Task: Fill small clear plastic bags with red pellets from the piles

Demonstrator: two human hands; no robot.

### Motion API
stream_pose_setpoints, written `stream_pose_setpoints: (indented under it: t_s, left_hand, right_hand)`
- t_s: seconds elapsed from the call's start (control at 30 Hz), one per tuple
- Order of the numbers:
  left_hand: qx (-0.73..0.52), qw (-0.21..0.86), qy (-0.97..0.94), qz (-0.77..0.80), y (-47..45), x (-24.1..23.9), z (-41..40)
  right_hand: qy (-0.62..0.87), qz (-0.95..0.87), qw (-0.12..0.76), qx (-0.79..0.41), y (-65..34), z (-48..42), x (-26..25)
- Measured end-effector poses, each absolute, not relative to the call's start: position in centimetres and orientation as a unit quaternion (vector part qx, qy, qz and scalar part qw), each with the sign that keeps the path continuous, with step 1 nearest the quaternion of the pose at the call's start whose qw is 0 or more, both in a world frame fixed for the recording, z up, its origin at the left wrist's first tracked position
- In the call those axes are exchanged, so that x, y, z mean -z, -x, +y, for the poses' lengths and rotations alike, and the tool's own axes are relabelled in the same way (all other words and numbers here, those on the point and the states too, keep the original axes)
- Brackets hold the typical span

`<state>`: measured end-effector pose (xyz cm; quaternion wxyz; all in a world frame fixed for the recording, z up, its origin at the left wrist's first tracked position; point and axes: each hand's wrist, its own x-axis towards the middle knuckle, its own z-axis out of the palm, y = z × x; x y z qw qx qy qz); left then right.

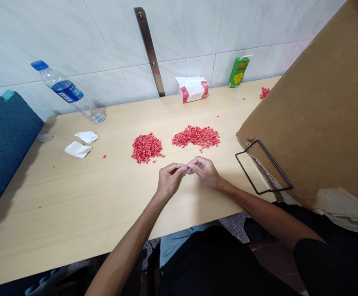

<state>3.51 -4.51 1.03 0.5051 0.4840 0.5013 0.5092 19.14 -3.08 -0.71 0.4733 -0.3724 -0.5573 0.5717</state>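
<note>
Lying on the surface point(83, 193): small red plastic pellets point(147, 148) in 2 loose heaps, the wider heap point(196, 137) spreading just beside the rounder one. Pinching together just in front of them, fingertips of the left hand point(169, 179) and right hand point(205, 172), anything between them too small to tell.

Whatever the left hand point(169, 179) and right hand point(205, 172) may pinch is hidden by their fingers. The red pellets point(147, 148) are too small to show their exact shape. The print on the green juice carton point(238, 72) is too small to read. The right edge cuts off the cardboard sheet point(314, 107), the left edge the blue foam mat point(4, 144).
</note>
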Motion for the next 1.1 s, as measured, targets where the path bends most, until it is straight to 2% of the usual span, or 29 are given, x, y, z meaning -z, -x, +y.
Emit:
stream_pose_setpoints:
  t_s: [0.67,1.1]
  left_hand:
    - [-0.507,0.524,-0.484,0.483,-3.30,-0.92,-4.48]
    - [-0.519,0.498,-0.486,0.497,-3.65,-1.07,-4.67]
  right_hand:
    - [0.360,-0.548,0.459,-0.600,-19.30,-2.95,0.06]
    - [0.365,-0.543,0.459,-0.601,-19.16,-2.94,0.25]
